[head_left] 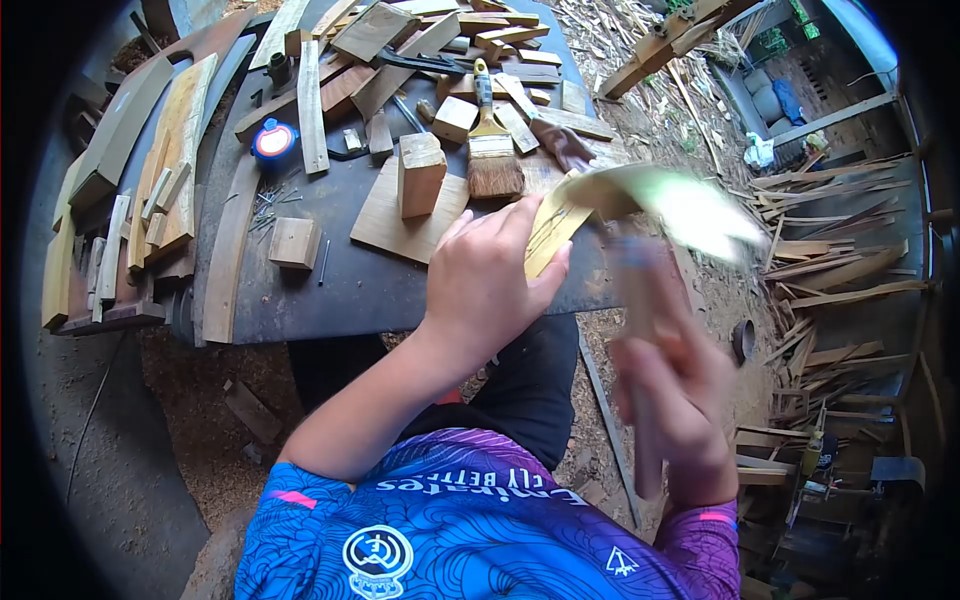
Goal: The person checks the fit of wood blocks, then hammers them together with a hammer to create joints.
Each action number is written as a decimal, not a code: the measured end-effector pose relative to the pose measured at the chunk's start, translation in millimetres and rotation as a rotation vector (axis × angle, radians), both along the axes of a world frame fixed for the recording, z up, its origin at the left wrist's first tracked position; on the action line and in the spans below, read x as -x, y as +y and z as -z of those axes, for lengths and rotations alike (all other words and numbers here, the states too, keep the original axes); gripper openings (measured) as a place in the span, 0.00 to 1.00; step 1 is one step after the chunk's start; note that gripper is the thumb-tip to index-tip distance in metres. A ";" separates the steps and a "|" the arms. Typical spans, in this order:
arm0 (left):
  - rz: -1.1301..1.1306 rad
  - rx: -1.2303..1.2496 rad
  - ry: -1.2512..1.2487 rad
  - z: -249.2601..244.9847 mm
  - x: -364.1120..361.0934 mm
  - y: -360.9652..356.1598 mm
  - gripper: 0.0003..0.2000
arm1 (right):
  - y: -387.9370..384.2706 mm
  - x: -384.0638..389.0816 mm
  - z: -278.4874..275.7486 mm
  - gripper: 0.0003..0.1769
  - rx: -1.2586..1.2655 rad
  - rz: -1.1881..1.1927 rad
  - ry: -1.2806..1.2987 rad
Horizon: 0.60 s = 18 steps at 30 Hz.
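Note:
My left hand [487, 255] is closed around a yellowish wood piece [552, 236] with dark lines on its face, near the table's front edge. My right hand [672, 400] grips the wooden handle of a hammer [645, 300]. Motion smears its shiny metal head, which overlaps the upper end of the wood piece in this view. Just beyond my left hand, a wood block [420, 175] stands upright on a flat square board [375, 218]. A paintbrush [493, 160] with brown bristles lies behind my left hand's fingers.
Loose nails [275, 208] and a small wood cube [294, 243] lie on the dark table [370, 300]. A blue round container [275, 142] stands at the left. Offcuts [375, 32] crowd the back. Wood strips [850, 270] are piled on the ground at the right.

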<state>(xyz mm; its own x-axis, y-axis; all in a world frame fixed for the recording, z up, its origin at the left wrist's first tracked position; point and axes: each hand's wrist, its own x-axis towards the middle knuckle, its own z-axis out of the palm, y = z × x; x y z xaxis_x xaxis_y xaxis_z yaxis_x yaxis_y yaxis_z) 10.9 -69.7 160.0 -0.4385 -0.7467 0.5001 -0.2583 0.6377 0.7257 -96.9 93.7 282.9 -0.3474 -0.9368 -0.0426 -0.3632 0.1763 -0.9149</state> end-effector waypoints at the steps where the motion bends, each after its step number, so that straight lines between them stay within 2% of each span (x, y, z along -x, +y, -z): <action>1: -0.003 -0.003 -0.012 -0.5 0.0 -0.2 0.27 | -6.6 8.2 5.1 0.46 -0.226 -0.081 -0.029; 5: -0.007 0.030 0.033 5.9 0.4 0.2 0.26 | 6.7 -1.3 -7.3 0.41 0.045 -0.076 -0.002; 6: -0.002 0.031 0.034 4.4 1.7 -0.5 0.26 | 7.9 -1.4 -5.2 0.42 0.208 -0.112 -0.029; 8: 0.003 0.005 0.027 1.3 1.4 -0.2 0.26 | 5.1 -20.2 0.3 0.44 0.253 0.096 -0.037; 10: -0.006 0.012 0.041 3.1 3.5 -0.7 0.26 | -4.7 -0.6 10.7 0.44 0.067 0.000 -0.058; 11: -0.013 0.014 0.048 3.9 4.2 0.0 0.26 | -6.7 7.2 9.9 0.42 -0.107 -0.049 -0.140; 12: -0.013 0.028 0.039 3.9 4.0 0.9 0.26 | -6.8 7.8 9.3 0.43 -0.126 -0.009 -0.155; 15: -0.014 0.041 0.020 4.5 2.9 1.0 0.26 | -4.7 -6.5 -14.7 0.43 -0.006 0.127 -0.213; 18: 0.008 -0.006 0.007 1.0 0.5 1.1 0.26 | 6.4 -21.9 -6.7 0.45 0.395 0.229 -0.123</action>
<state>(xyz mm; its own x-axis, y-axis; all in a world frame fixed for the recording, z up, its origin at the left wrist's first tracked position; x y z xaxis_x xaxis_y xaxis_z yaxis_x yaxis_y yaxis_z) 10.4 -68.6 159.0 -0.4409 -0.7464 0.4984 -0.2479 0.6350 0.7316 -75.0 100.1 289.7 -0.5617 -0.7894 0.2476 -0.2401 -0.1309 -0.9619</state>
